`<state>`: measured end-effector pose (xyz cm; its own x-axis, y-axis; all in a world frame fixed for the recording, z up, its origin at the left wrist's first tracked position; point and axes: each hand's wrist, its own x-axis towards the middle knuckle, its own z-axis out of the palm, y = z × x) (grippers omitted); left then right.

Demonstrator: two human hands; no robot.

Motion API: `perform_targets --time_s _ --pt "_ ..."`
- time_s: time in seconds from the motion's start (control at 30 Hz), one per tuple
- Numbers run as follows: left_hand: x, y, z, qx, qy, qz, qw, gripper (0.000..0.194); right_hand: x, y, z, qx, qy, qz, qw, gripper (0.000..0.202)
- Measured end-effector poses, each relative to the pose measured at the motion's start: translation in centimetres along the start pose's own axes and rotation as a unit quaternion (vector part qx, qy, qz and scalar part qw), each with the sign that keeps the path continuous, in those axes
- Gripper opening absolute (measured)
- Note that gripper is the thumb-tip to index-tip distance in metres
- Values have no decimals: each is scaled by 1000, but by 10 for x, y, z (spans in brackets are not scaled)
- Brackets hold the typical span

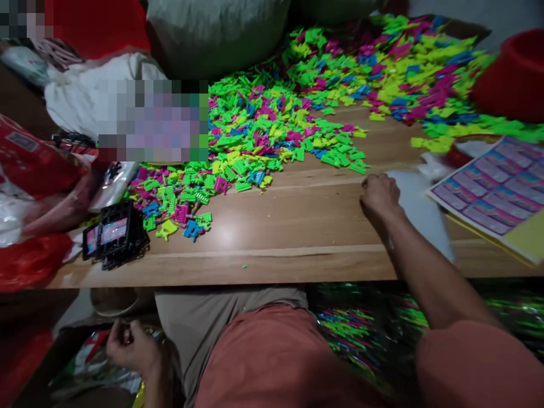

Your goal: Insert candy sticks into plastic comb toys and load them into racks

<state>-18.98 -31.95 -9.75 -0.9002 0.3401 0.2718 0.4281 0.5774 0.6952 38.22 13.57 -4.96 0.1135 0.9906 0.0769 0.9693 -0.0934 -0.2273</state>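
Observation:
Below the table's front edge, at the lower left, my left hand hangs over a box of plastic packaging, its fingers curled; whether anything is between them is too dark to tell. My right hand rests on the wooden table with fingers bent down, beside a white sheet that lies partly under the forearm. What its fingertips hold, if anything, is hidden. A large heap of small green, yellow, pink and blue plastic pieces spreads over the back and left of the table.
Black plastic frames are stacked at the table's left, near red plastic bags. Printed label sheets lie at the right, in front of a red container. Large sacks stand behind. Bagged colourful pieces sit below the table.

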Motion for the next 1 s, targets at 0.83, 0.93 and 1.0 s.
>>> perform_targets --time_s 0.83,0.93,1.0 --pt "-28 125 111 -140 -54 264 953 25 -10 -213 58 232 -93 -315 916 17" --pt "-30 125 116 -145 -52 274 949 24 12 -207 48 223 -62 -280 932 24" --pt "-32 126 119 -143 -50 283 947 22 24 -211 46 210 -53 -280 935 28"
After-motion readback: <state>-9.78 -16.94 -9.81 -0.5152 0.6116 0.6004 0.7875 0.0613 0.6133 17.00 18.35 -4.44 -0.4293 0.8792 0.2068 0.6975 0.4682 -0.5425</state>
